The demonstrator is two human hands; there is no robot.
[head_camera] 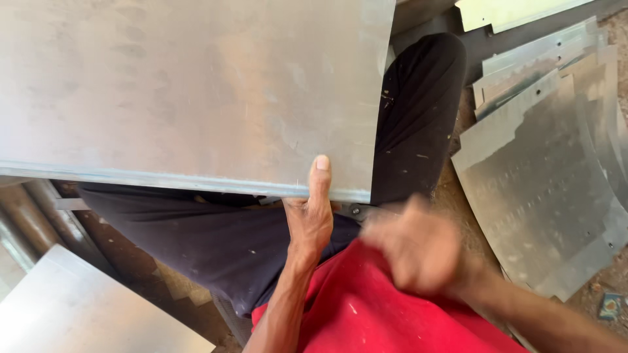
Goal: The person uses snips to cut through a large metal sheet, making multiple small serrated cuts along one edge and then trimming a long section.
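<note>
Across the person's lap lies a big metal sheet (pixel 190 91). The left hand (pixel 311 219) holds its near edge, close to the near right corner, thumb on top and grip closed on it. The right hand (pixel 412 252) is a blur just beside it; its grip cannot be told. More cut metal pieces (pixel 543 183) lie on the floor (pixel 608 287). The thin edge looks sharp, so if the sheet slid, it could cut a finger.

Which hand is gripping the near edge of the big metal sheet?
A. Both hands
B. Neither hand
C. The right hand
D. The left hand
D. The left hand grips the near edge of the large metal sheet, thumb up on its top face, while the right hand is blurred and off the sheet, over the red shirt.
</note>
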